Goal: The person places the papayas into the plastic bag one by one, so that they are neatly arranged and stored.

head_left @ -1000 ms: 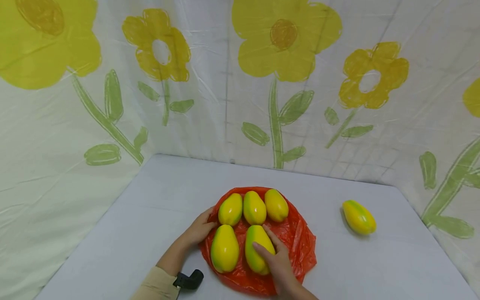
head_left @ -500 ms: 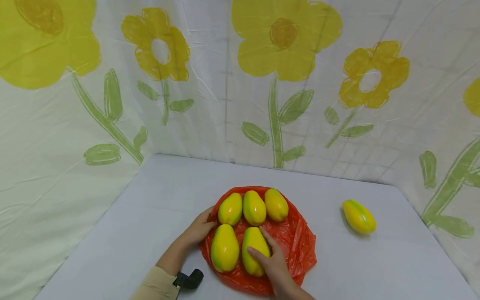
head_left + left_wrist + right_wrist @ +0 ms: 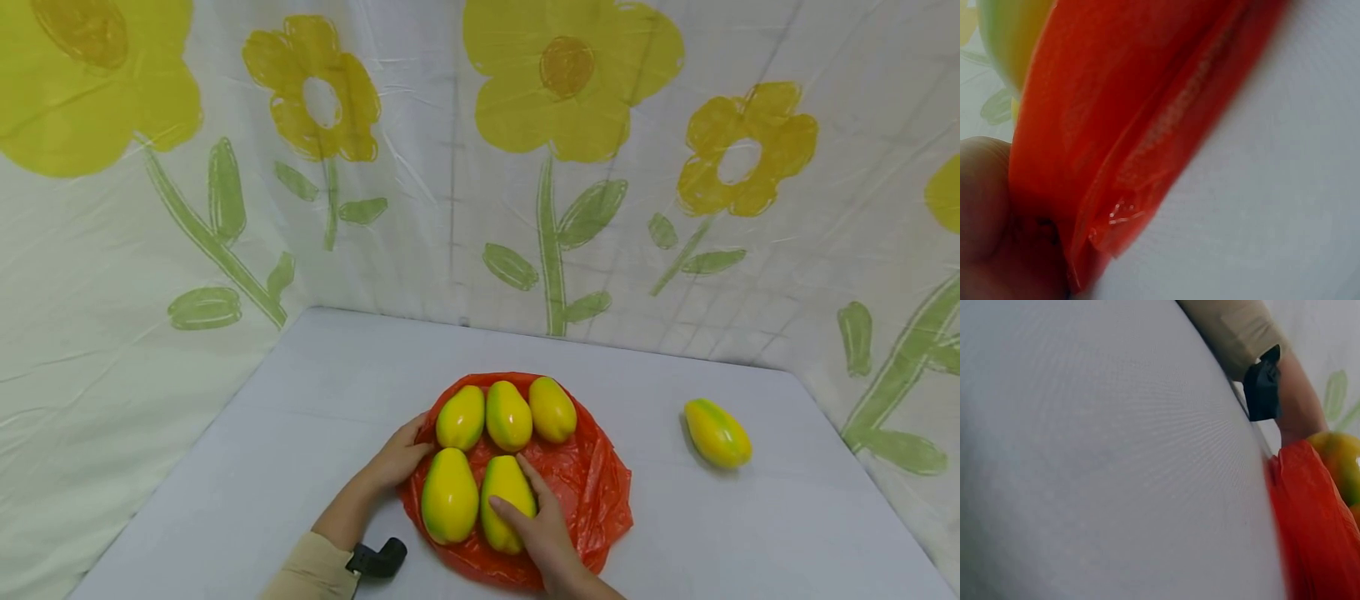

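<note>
Several yellow-green papayas lie on a spread red plastic bag (image 3: 566,492), three in a far row and two nearer. My right hand (image 3: 547,533) grips the near-right papaya (image 3: 504,517), its thumb on top and fingers along the right side. Just left of it, apart by a thin gap, is the near-left papaya (image 3: 450,497). My left hand (image 3: 400,457) holds the bag's left rim. In the left wrist view, the red plastic (image 3: 1104,125) runs between the thumb and the rest of the hand. The right hand is out of sight in the right wrist view.
A single papaya (image 3: 717,434) lies on the white table (image 3: 337,367) to the right of the bag. A black wrist camera (image 3: 378,558) sits on my left wrist, close to the bag. Behind the table hangs a flower-printed curtain (image 3: 420,208).
My right hand has shifted the near-right papaya a little to the left, closer to the near-left one. The left hand and the lone papaya stay in place.
</note>
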A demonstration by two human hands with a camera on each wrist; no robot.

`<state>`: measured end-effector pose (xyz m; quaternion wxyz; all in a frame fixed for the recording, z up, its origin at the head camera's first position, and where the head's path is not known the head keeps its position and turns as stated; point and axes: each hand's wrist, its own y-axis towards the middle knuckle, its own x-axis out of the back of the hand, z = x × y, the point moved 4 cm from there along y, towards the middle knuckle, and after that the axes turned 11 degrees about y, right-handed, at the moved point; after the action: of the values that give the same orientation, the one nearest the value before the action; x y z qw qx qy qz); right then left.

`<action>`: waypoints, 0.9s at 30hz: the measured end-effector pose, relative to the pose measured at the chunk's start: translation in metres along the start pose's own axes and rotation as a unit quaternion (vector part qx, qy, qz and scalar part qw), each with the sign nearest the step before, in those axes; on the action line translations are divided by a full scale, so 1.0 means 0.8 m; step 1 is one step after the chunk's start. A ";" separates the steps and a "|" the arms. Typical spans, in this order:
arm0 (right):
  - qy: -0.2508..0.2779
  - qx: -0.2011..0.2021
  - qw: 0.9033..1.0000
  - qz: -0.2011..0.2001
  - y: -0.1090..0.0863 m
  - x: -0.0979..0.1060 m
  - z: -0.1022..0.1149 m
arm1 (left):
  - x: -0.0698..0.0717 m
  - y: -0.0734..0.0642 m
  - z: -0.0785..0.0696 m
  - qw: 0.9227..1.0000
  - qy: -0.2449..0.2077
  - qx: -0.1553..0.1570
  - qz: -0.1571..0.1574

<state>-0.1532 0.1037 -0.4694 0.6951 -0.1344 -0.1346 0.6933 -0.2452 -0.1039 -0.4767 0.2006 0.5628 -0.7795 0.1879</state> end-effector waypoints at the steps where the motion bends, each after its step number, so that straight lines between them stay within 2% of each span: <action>1: -0.005 0.000 1.000 -0.003 0.000 0.000 0.000 | 0.000 0.000 0.000 1.000 0.001 -0.001 0.000; 8: -0.024 0.012 1.000 -0.007 -0.005 0.001 0.005 | 0.001 -0.001 0.000 1.000 -0.009 -0.001 0.005; 15: -0.007 0.062 0.998 -0.007 -0.008 0.010 0.015 | 0.002 -0.002 -0.002 1.000 -0.015 -0.001 0.006; 23: -0.021 0.129 0.991 -0.012 -0.008 0.035 0.041 | 0.001 0.000 -0.001 1.000 -0.010 -0.002 0.003; 27: -0.034 0.135 0.990 -0.010 -0.006 0.056 0.057 | 0.001 -0.001 -0.001 1.000 -0.011 -0.005 0.004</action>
<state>-0.1654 0.1487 -0.4253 0.7086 -0.0142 -0.0642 0.7026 -0.2446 -0.1045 -0.4755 0.1940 0.5608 -0.7849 0.1784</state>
